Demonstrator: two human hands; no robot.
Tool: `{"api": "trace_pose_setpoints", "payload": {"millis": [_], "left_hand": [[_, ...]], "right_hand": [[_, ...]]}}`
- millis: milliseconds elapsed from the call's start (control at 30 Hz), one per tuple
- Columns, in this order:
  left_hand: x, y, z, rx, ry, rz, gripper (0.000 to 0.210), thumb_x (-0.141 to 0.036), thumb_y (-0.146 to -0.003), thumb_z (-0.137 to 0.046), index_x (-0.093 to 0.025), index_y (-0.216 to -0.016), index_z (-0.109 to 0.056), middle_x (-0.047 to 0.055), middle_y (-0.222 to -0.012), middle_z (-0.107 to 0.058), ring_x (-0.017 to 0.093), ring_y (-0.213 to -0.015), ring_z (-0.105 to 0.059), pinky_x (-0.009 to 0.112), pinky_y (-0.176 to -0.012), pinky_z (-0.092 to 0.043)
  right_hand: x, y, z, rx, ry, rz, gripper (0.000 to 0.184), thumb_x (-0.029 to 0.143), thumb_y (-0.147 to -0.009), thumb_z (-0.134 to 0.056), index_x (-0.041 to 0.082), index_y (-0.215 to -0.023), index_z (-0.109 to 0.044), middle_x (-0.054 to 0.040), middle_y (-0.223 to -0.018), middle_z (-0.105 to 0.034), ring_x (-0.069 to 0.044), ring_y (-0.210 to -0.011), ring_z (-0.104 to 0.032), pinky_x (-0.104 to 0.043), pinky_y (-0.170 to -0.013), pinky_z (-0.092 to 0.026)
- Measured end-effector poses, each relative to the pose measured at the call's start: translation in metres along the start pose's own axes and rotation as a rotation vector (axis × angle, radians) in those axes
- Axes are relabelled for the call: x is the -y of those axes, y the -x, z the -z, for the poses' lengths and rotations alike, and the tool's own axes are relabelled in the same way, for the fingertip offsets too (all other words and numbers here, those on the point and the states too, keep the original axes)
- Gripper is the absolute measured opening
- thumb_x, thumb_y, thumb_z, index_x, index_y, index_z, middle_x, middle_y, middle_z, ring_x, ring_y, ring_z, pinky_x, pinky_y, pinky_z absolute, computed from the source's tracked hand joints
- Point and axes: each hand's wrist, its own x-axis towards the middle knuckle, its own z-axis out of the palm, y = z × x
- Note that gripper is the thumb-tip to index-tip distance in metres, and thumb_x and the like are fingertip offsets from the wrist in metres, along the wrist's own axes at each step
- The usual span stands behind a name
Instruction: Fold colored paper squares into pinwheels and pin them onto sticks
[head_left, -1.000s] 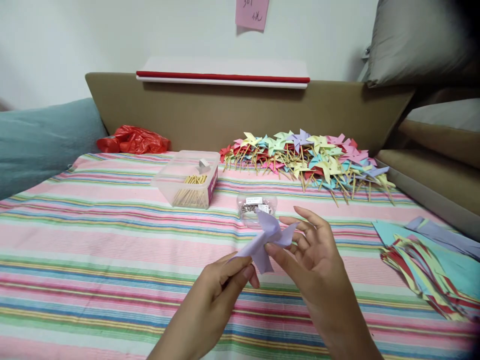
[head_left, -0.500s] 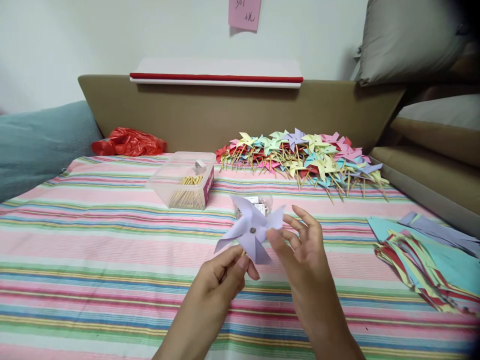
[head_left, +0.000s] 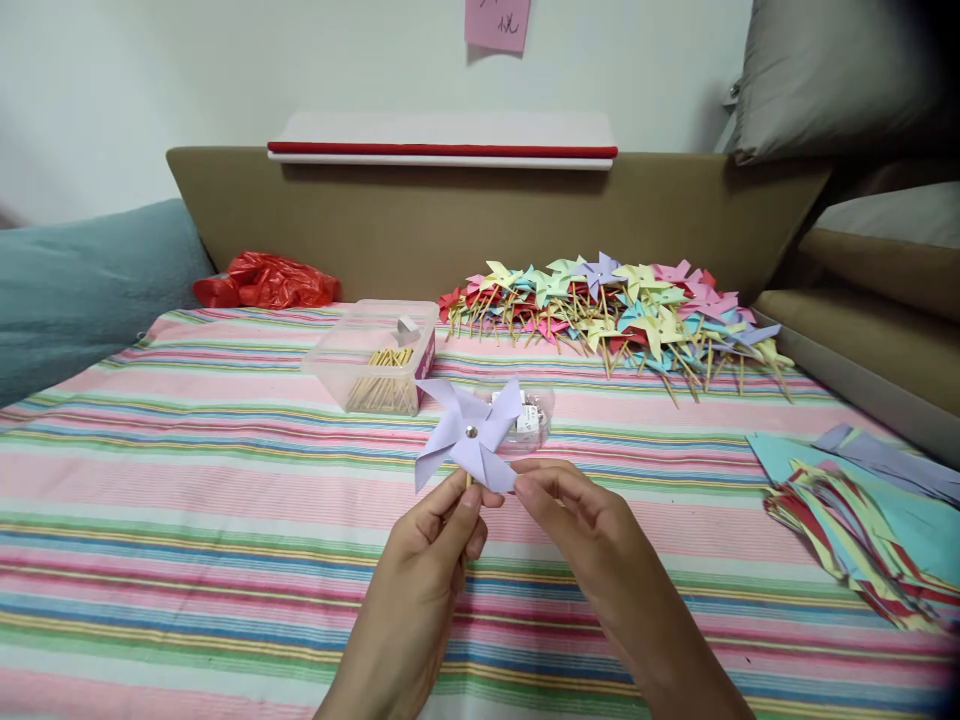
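Observation:
A lilac paper pinwheel [head_left: 450,432] with a silver pin at its centre is held up over the striped cloth, facing me. My left hand [head_left: 431,550] pinches its thin wooden stick just below the blades. My right hand [head_left: 581,515] has thumb and forefinger closed on the tip of the lower right blade. Behind the pinwheel lies a clear plastic bag [head_left: 534,418] with small metal pieces and a white label, partly covered by a blade.
A clear plastic box [head_left: 375,385] of wooden sticks stands beyond my left hand. Many finished pinwheels [head_left: 637,310] are heaped at the back right. Coloured paper pieces [head_left: 855,530] lie at the right, a red plastic bag [head_left: 274,282] at the back left. Cushions [head_left: 840,80] border the right side.
The pinwheel has turned and shifted left, its blades now in a new position. My right hand, fingers spread before near the right blade, has closed on a blade tip.

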Motion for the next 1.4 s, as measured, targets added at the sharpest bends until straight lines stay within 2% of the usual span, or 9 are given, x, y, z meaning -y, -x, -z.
{"api": "trace_pose_setpoints", "payload": {"millis": [233,467,567,700,833,967,1067,1233,1400], "left_hand": [[-0.002,0.001,-0.004,0.009,0.099,0.038,0.019,-0.035,-0.094,-0.066,-0.017,-0.09,-0.071,0.0,-0.081,-0.054,0.011,-0.066,-0.033,0.023,-0.062,-0.033],[-0.005,-0.002,-0.005,-0.052,0.274,0.055,0.008,-0.026,-0.089,-0.073,-0.019,-0.091,-0.075,0.001,-0.092,-0.065,0.009,-0.077,-0.054,0.02,-0.078,-0.046],[-0.003,-0.005,-0.002,-0.127,0.307,0.036,0.012,-0.026,-0.087,-0.077,-0.019,-0.096,-0.076,0.001,-0.096,-0.067,0.011,-0.086,-0.061,0.021,-0.084,-0.049],[0.0,-0.008,0.001,-0.201,0.29,0.021,0.023,-0.032,-0.085,-0.079,-0.017,-0.101,-0.076,0.003,-0.102,-0.067,0.014,-0.095,-0.063,0.021,-0.085,-0.05],[0.001,-0.008,-0.002,-0.237,0.294,0.036,0.024,-0.033,-0.083,-0.08,-0.017,-0.1,-0.073,0.003,-0.103,-0.069,0.016,-0.099,-0.065,0.023,-0.084,-0.05],[-0.004,-0.006,-0.003,-0.235,0.182,-0.017,0.03,-0.038,-0.087,-0.076,-0.022,-0.111,-0.069,0.004,-0.109,-0.075,0.02,-0.111,-0.066,0.026,-0.087,-0.049],[-0.009,-0.005,0.003,-0.315,0.002,-0.142,0.035,-0.044,-0.091,-0.07,-0.024,-0.12,-0.065,0.005,-0.119,-0.076,0.021,-0.119,-0.065,0.03,-0.098,-0.046],[-0.015,-0.002,0.017,-0.352,-0.325,-0.241,0.028,-0.048,-0.089,-0.07,-0.023,-0.102,-0.07,0.008,-0.109,-0.081,0.027,-0.116,-0.069,0.037,-0.103,-0.044],[-0.015,0.0,0.016,-0.328,-0.413,-0.212,0.022,-0.046,-0.089,-0.07,-0.024,-0.091,-0.069,0.005,-0.101,-0.082,0.027,-0.109,-0.072,0.037,-0.099,-0.044]], "right_hand": [[-0.005,-0.002,0.002,-0.038,-0.051,-0.051,0.03,0.051,-0.088,-0.068,0.022,-0.093,-0.074,-0.0061,-0.111,-0.073,-0.026,-0.111,-0.063,-0.038,-0.098,-0.045],[-0.008,-0.001,0.006,-0.112,-0.023,-0.129,0.054,0.071,-0.09,-0.052,0.025,-0.104,-0.075,-0.0075,-0.11,-0.074,-0.029,-0.109,-0.065,-0.044,-0.096,-0.047],[-0.007,0.001,0.003,0.026,0.097,-0.145,0.053,0.071,-0.09,-0.051,0.023,-0.094,-0.073,-0.0065,-0.104,-0.074,-0.027,-0.103,-0.066,-0.04,-0.09,-0.049],[-0.007,0.009,-0.013,0.267,0.21,-0.104,0.031,0.049,-0.092,-0.062,0.019,-0.088,-0.07,-0.0037,-0.088,-0.072,-0.021,-0.085,-0.065,-0.033,-0.078,-0.049],[-0.01,0.014,-0.027,0.302,0.238,-0.119,0.024,0.037,-0.095,-0.057,0.018,-0.083,-0.066,-0.0021,-0.083,-0.068,-0.018,-0.081,-0.061,-0.031,-0.074,-0.045],[-0.011,0.012,-0.028,0.294,0.232,-0.115,0.032,0.044,-0.098,-0.051,0.02,-0.078,-0.059,0.0006,-0.075,-0.058,-0.016,-0.073,-0.053,-0.03,-0.068,-0.04],[-0.009,0.01,-0.021,0.259,0.223,-0.108,0.036,0.049,-0.1,-0.047,0.021,-0.08,-0.059,0.0,-0.078,-0.06,-0.018,-0.078,-0.056,-0.031,-0.075,-0.041],[-0.008,0.009,-0.013,0.246,0.257,-0.09,0.038,0.051,-0.099,-0.047,0.022,-0.079,-0.059,-0.0006,-0.079,-0.06,-0.02,-0.082,-0.057,-0.033,-0.079,-0.042],[-0.009,0.01,-0.014,0.251,0.262,-0.082,0.036,0.049,-0.1,-0.047,0.022,-0.079,-0.059,-0.0005,-0.079,-0.061,-0.02,-0.081,-0.057,-0.032,-0.077,-0.043]]}}
